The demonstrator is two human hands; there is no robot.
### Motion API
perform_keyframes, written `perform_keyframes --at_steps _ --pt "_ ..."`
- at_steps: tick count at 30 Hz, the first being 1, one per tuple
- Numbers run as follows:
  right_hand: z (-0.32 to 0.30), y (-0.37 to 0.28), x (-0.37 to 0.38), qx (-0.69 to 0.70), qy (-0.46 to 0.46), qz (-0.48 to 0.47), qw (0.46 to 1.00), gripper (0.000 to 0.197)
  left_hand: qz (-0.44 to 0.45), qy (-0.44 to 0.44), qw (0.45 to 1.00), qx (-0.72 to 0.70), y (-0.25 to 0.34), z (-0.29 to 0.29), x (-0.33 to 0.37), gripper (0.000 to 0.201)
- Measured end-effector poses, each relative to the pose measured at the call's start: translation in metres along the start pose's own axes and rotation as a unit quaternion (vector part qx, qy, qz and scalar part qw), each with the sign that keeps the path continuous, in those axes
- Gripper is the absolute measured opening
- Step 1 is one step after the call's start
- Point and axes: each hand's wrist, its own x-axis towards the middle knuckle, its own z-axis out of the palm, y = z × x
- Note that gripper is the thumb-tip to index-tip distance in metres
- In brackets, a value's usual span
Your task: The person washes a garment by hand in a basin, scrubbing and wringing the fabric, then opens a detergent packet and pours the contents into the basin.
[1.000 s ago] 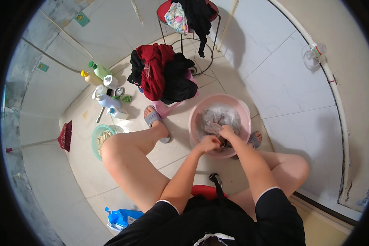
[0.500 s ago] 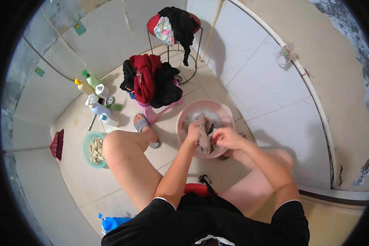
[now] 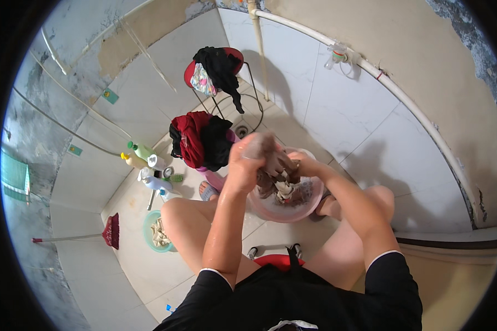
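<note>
A wet greyish-brown piece of clothing [image 3: 276, 164] is bunched between my two hands, above a pink basin [image 3: 268, 213]. What kind of garment it is, I cannot make out. My left hand [image 3: 243, 170] is closed around its upper left part, which is blurred by motion. On the other side, my right hand [image 3: 309, 164] grips the cloth with bent fingers. Folds of brown and cream fabric hang from it into the basin, where sudsy water [image 3: 303, 197] shows.
Dark red and black clothes [image 3: 192, 144] lie heaped on a pink stool. Farther back, a red stool [image 3: 234, 55] bears a black garment and a patterned cloth. Several bottles [image 3: 142, 151], a green basin [image 3: 147, 231] of pale cloths and a red broom [image 3: 111, 231] are at the left.
Both hands have lifted the cloth higher, and the left hand has risen most. My right hand, loose beside the cloth before, now grips it. The whole view has shifted.
</note>
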Motion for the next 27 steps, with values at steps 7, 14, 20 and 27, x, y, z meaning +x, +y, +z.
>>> perform_keyframes --at_steps 7,14,20,27 --pt "0.011 -0.099 -0.005 0.506 0.186 0.118 0.834 0.029 -0.169 0.321 0.906 -0.218 -0.100 -0.099 -0.002 0.029" --pt "0.085 -0.169 -0.018 0.047 0.257 -0.177 0.949 0.033 -0.158 -0.002 0.789 -0.594 -0.216 -0.079 -0.020 0.041" --pt "0.070 -0.100 0.017 -0.062 0.404 -0.038 0.912 0.032 -0.234 0.229 0.856 -0.401 -0.188 -0.047 0.009 0.033" --pt "0.078 -0.108 0.022 -0.060 0.407 -0.065 0.909 0.030 -0.265 0.306 0.888 -0.218 -0.195 -0.073 0.005 0.030"
